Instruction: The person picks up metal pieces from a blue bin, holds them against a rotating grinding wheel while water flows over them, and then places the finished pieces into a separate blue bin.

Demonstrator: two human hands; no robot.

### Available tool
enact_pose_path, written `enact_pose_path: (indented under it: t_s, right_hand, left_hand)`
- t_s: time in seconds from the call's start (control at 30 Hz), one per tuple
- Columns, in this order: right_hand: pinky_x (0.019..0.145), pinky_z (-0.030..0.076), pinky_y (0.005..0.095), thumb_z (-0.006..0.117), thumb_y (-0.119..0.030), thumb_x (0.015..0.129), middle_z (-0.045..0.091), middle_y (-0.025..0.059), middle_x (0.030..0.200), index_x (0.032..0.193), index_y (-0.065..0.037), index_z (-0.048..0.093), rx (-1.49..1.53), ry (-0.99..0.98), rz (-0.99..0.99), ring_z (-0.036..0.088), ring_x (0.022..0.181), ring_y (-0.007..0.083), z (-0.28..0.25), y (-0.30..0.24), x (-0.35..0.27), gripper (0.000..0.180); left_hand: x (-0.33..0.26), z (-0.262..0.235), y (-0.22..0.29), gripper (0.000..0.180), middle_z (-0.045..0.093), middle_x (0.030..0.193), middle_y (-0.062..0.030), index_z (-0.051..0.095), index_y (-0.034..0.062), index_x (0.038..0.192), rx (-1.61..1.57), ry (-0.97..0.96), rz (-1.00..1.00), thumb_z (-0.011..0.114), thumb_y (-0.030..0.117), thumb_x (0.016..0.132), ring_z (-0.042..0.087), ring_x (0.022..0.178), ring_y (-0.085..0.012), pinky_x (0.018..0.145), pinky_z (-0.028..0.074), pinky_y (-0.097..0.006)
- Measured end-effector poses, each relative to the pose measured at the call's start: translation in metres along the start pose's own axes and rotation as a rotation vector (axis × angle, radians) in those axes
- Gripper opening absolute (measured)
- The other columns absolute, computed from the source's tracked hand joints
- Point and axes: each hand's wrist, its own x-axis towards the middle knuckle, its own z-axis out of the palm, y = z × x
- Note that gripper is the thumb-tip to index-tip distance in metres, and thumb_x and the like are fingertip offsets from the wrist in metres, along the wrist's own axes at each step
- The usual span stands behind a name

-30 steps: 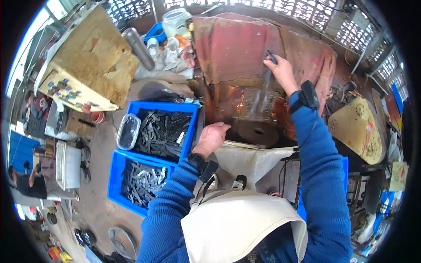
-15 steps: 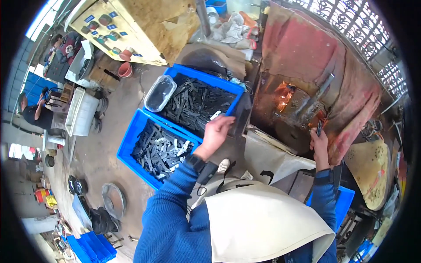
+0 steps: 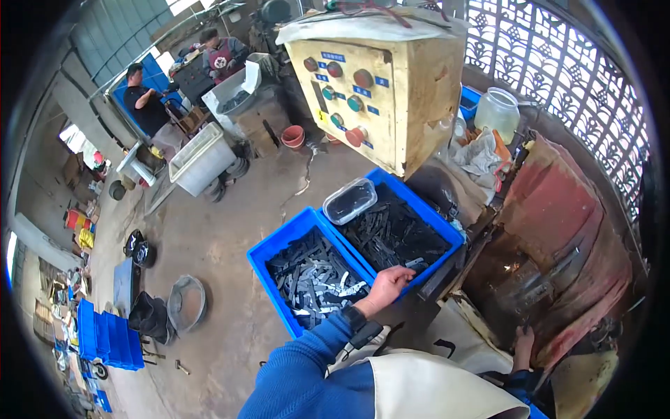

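Note:
My left hand [image 3: 391,285] is at the near edge of the right-hand blue bin [image 3: 450,249], its fingers curled together beside dark flat metal strips [image 3: 380,237]. Whatever is between those fingertips is too small to make out. At the lower right, my right hand [image 3: 523,343] is closed around a small dark flat metal piece, of which only a little shows. Beyond that hand is a stained hood of reddish cloth [image 3: 558,202] with a small bright spark [image 3: 513,267] under it. A second blue bin [image 3: 262,260] holds more strips, some of them shiny.
A clear plastic tub [image 3: 350,201] sits across the two bins. Behind them stands a cream control box [image 3: 349,98] with several knobs. A grey basin [image 3: 187,304] and stacked blue crates [image 3: 108,335] are on the floor at left. Two people are further back near a white trough [image 3: 202,159].
The view has swung up and left. My left hand now reaches lower against the bin's near edge. My right hand has drawn back from the sparks, which have shrunk to a small glint.

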Motion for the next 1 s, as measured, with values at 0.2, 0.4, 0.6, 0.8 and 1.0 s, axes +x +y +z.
enact_pose_path:
  t_s: [0.2, 0.4, 0.6, 0.8, 1.0]
  right_hand:
    - [0.038, 0.026, 0.0254, 0.062, -0.024, 0.093, 0.04, -0.0046, 0.058, 0.114, -0.006, 0.056, -0.089, 0.072, -0.137, 0.035, 0.042, 0.0073, 0.001, -0.013, -0.008, 0.029]
    - [0.035, 0.026, 0.0237, 0.059, -0.028, 0.095, 0.038, -0.0059, 0.055, 0.094, -0.011, 0.054, -0.067, 0.148, -0.071, 0.035, 0.04, 0.0054, 0.008, -0.012, -0.007, 0.018]
    - [0.042, 0.036, 0.0264, 0.058, -0.029, 0.095, 0.046, -0.0015, 0.06, 0.094, -0.007, 0.056, -0.199, 0.177, -0.048, 0.045, 0.047, 0.0096, 0.006, -0.009, -0.01, 0.022]
    - [0.066, 0.045, 0.0322, 0.06, -0.029, 0.094, 0.058, 0.0083, 0.075, 0.099, 0.0, 0.059, -0.431, 0.257, -0.233, 0.054, 0.067, 0.0189, -0.007, 0.017, 0.006, 0.029]
    - [0.074, 0.045, 0.0347, 0.06, -0.029, 0.094, 0.062, 0.0135, 0.082, 0.102, 0.002, 0.06, -0.471, 0.247, -0.213, 0.054, 0.074, 0.0222, -0.002, 0.007, 0.001, 0.031]
  left_hand:
    - [0.013, -0.066, -0.039, 0.027, 0.068, 0.088, -0.0123, 0.069, 0.0041, 0.099, 0.147, 0.184, -0.053, 0.054, -0.007, 0.08, 0.066, 0.083, -0.0249, 0.073, 0.054, -0.035]
    - [-0.027, -0.187, -0.126, 0.02, 0.072, 0.091, -0.0126, 0.072, 0.0061, 0.097, 0.454, 0.483, -0.317, 0.058, 0.004, 0.084, 0.069, 0.084, -0.024, 0.077, 0.054, -0.033]
    - [-0.059, -0.195, -0.131, 0.019, 0.071, 0.094, -0.0137, 0.073, 0.0087, 0.098, 0.767, 0.332, -0.528, 0.062, 0.015, 0.083, 0.068, 0.089, -0.0294, 0.08, 0.053, -0.037]
    - [-0.056, -0.181, -0.131, 0.021, 0.071, 0.094, -0.0134, 0.073, 0.0117, 0.1, 0.733, 0.136, -0.498, 0.062, 0.016, 0.083, 0.068, 0.089, -0.0311, 0.079, 0.053, -0.038]
    - [-0.028, -0.162, -0.13, 0.023, 0.07, 0.092, -0.0138, 0.072, 0.0115, 0.101, 0.683, 0.069, -0.436, 0.065, 0.015, 0.08, 0.067, 0.087, -0.0321, 0.078, 0.053, -0.039]
